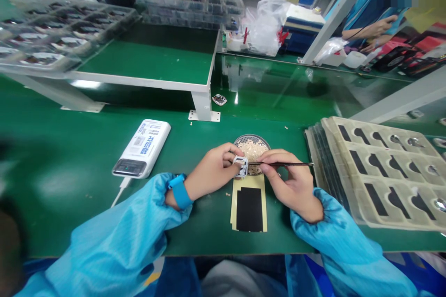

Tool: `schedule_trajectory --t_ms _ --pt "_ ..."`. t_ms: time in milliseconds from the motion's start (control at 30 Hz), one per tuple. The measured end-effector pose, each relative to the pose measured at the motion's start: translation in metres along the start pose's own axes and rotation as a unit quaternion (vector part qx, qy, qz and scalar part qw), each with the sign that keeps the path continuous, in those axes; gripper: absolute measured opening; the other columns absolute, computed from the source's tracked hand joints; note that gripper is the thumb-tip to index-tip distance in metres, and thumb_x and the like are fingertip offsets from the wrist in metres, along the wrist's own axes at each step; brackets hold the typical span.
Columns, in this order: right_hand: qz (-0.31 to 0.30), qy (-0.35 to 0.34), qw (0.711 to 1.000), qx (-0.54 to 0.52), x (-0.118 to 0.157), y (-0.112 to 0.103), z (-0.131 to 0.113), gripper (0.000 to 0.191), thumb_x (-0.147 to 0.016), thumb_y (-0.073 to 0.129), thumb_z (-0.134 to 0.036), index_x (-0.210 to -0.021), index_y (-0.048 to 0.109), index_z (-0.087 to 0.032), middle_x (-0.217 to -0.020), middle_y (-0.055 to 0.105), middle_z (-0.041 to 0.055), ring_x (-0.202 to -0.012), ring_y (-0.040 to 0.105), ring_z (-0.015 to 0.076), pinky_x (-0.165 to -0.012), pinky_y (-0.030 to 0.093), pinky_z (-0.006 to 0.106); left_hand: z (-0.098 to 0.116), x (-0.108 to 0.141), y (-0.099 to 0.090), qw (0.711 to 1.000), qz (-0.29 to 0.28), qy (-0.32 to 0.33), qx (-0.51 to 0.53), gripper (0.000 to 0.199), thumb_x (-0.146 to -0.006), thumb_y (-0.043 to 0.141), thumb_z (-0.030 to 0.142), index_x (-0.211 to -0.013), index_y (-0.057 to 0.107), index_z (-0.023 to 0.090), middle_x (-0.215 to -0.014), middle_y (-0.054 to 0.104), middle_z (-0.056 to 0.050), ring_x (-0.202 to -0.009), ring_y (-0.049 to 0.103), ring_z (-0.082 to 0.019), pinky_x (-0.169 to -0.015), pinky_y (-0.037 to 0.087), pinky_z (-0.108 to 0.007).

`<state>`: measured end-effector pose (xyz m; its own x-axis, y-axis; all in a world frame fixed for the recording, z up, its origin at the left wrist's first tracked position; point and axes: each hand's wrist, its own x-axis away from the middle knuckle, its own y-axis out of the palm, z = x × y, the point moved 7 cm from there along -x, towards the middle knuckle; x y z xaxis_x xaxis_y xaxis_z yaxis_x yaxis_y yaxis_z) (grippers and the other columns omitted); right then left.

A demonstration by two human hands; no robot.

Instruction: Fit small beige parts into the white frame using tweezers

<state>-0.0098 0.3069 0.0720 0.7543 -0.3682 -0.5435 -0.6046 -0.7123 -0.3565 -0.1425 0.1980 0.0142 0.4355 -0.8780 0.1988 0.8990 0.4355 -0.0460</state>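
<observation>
Between its thumb and fingers, my left hand (pixel 218 167) holds a small white square casing (pixel 241 167) with dark parts inside. My right hand (pixel 287 178) pinches dark tweezers (pixel 292 164), their tips pointing left at the casing; whether they touch it is too small to tell. Just behind both hands sits a round metal dish (pixel 251 138) filled with tiny beige pieces. Below the casing, a black rectangular sheet (pixel 249 209) lies on yellowish backing paper (pixel 264 204) on the green table. A blue band circles my left wrist.
A white power bank (pixel 142 148) with a cable lies at left. Stacked trays (pixel 383 171) with dark strips stand at right. Clear compartment trays (pixel 59 32) rest on a raised green shelf (pixel 149 55). A small part (pixel 219 99) lies near the shelf's leg. Another person's hands (pixel 379 32) show at back right.
</observation>
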Motion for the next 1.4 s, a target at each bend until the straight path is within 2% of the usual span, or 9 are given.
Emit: schedule_trajectory --t_ms 133,367,533,733,933,1133,1267,1400 --pt "0.016 0.028 0.999 -0.023 0.0 -0.002 0.004 0.018 -0.091 0.069 -0.012 -0.103 0.067 -0.024 -0.098 0.073 0.0071 -0.092 0.071 0.0226 -0.081 0.061 0.041 0.003 0.001 0.001 1.0 0.0 0.012 0.015 0.021 -0.087 0.068 0.022 -0.106 0.059 0.017 -0.089 0.073 -0.003 -0.074 0.07 -0.014 -0.069 0.055 -0.025" --pt "0.063 0.062 0.995 -0.042 0.004 -0.01 0.01 0.009 -0.093 0.068 -0.022 -0.102 0.066 -0.023 -0.097 0.071 0.0082 -0.089 0.07 0.0221 -0.072 0.061 0.036 0.015 0.002 0.0 0.999 0.023 0.038 0.006 0.025 -0.092 0.066 0.029 -0.113 0.07 0.017 -0.099 0.075 -0.007 -0.083 0.07 -0.016 -0.071 0.058 -0.025" --pt "0.052 0.075 0.995 -0.042 0.005 -0.009 0.013 0.008 -0.093 0.069 -0.022 -0.101 0.067 -0.023 -0.096 0.07 0.008 -0.086 0.069 0.0214 -0.067 0.06 0.034 0.019 0.003 -0.004 0.998 0.046 0.045 -0.016 0.023 -0.092 0.066 0.028 -0.111 0.074 0.017 -0.096 0.076 -0.005 -0.08 0.071 -0.016 -0.069 0.059 -0.024" --pt "0.044 0.067 0.996 -0.043 0.003 -0.007 0.009 0.009 -0.093 0.068 -0.019 -0.101 0.066 -0.024 -0.094 0.071 0.0066 -0.087 0.069 0.0213 -0.07 0.059 0.035 0.021 0.006 -0.007 0.993 0.079 0.082 -0.024 0.022 -0.091 0.07 0.032 -0.108 0.076 0.02 -0.102 0.078 -0.004 -0.087 0.073 -0.017 -0.076 0.06 -0.026" --pt "0.049 0.057 0.996 -0.047 0.003 -0.007 0.007 0.01 -0.093 0.068 -0.017 -0.101 0.066 -0.023 -0.096 0.07 0.0075 -0.09 0.069 0.0216 -0.07 0.06 0.035 0.021 0.01 -0.012 0.984 0.119 0.107 -0.075 0.025 -0.091 0.07 0.038 -0.109 0.077 0.022 -0.101 0.078 -0.004 -0.082 0.073 -0.019 -0.073 0.059 -0.028" --pt "0.026 0.036 0.998 -0.036 0.0 -0.003 0.003 0.016 -0.09 0.07 -0.012 -0.101 0.067 -0.023 -0.093 0.071 0.0054 -0.088 0.07 0.0208 -0.074 0.058 0.035 0.018 0.011 -0.013 0.983 0.125 0.108 -0.081 0.026 -0.092 0.069 0.038 -0.11 0.077 0.021 -0.095 0.078 -0.005 -0.079 0.073 -0.018 -0.068 0.058 -0.026" --pt "0.022 0.037 0.998 -0.045 0.002 -0.002 0.005 0.018 -0.091 0.069 -0.009 -0.101 0.068 -0.024 -0.096 0.072 0.0051 -0.093 0.07 0.0207 -0.073 0.057 0.033 0.019 0.01 -0.015 0.981 0.138 0.12 -0.06 0.024 -0.09 0.07 0.036 -0.107 0.078 0.021 -0.098 0.078 -0.004 -0.079 0.073 -0.016 -0.069 0.058 -0.024" --pt "0.025 0.074 0.993 -0.084 0.004 -0.002 0.011 0.015 -0.093 0.067 -0.011 -0.102 0.067 -0.023 -0.101 0.072 0.006 -0.091 0.069 0.0193 -0.067 0.056 0.03 0.019 0.008 -0.018 0.983 0.141 0.113 -0.016 0.025 -0.089 0.072 0.035 -0.107 0.078 0.019 -0.102 0.078 -0.005 -0.084 0.073 -0.016 -0.073 0.058 -0.022"
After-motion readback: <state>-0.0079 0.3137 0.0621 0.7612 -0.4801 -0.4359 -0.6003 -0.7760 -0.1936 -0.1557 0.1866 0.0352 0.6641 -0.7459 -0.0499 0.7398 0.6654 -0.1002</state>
